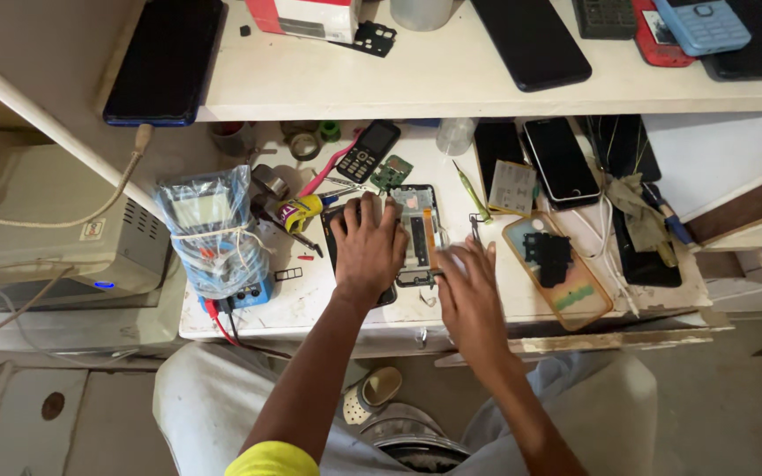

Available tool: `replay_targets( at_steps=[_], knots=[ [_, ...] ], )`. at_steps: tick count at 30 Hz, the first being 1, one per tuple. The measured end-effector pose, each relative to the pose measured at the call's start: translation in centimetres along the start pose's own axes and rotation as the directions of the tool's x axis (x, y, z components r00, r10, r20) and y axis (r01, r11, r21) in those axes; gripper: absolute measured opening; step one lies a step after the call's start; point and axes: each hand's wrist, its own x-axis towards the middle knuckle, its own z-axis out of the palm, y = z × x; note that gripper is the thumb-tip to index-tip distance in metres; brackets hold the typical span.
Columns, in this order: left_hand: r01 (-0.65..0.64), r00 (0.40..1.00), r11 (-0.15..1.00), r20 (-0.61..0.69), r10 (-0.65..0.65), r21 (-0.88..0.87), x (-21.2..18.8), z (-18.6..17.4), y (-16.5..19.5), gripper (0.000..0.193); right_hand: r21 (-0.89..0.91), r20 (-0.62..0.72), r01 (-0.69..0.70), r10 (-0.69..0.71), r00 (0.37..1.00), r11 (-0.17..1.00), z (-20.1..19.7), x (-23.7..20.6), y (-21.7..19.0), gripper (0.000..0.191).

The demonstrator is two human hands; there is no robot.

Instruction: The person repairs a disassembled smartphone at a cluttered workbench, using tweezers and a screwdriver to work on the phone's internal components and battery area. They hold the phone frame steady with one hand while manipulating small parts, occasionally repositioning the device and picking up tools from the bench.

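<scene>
An opened smartphone (418,231) with its back cover off lies face down on the white workbench (310,295), its circuit board and orange flex strip exposed. My left hand (368,249) lies flat on the phone's left side, fingers spread, pressing it down. At the phone's lower right edge my right hand (467,286) has its fingers pinched together on a thin metal tool I cannot make out. A green-handled pry tool (471,196) and tweezers (474,229) lie just right of the phone.
A plastic-wrapped blue meter (213,234) with red and black leads stands at left. A phone case (557,269), several phones (562,160), a keypad phone (368,152) and tape rolls (303,143) crowd the bench. An upper shelf (434,84) holds more phones.
</scene>
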Motion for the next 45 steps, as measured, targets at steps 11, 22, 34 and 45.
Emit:
replay_targets(
  at_steps=[11,22,34,45],
  knots=[
    [0.008,1.000,1.000,0.016,-0.009,0.010,0.1,0.1,-0.1,0.054,0.013,0.028,0.034,-0.034,0.999,0.999,0.6,-1.3,-0.9,0.025],
    [0.003,1.000,0.999,0.025,-0.004,0.039,0.3,0.2,0.0,0.055,-0.189,0.106,0.157,-0.139,0.985,0.969,2.4,-1.9,-1.6,0.039],
    [-0.004,1.000,0.999,0.007,0.004,0.042,0.1,0.1,0.0,0.054,-0.167,0.307,0.232,-0.173,0.936,0.958,1.2,-1.3,-1.7,0.048],
    [0.000,1.000,1.000,0.001,0.000,0.008,0.0,0.6,-0.3,0.053,-0.158,0.322,0.220,-0.160,0.933,0.963,2.0,-2.0,-2.0,0.059]
  ],
)
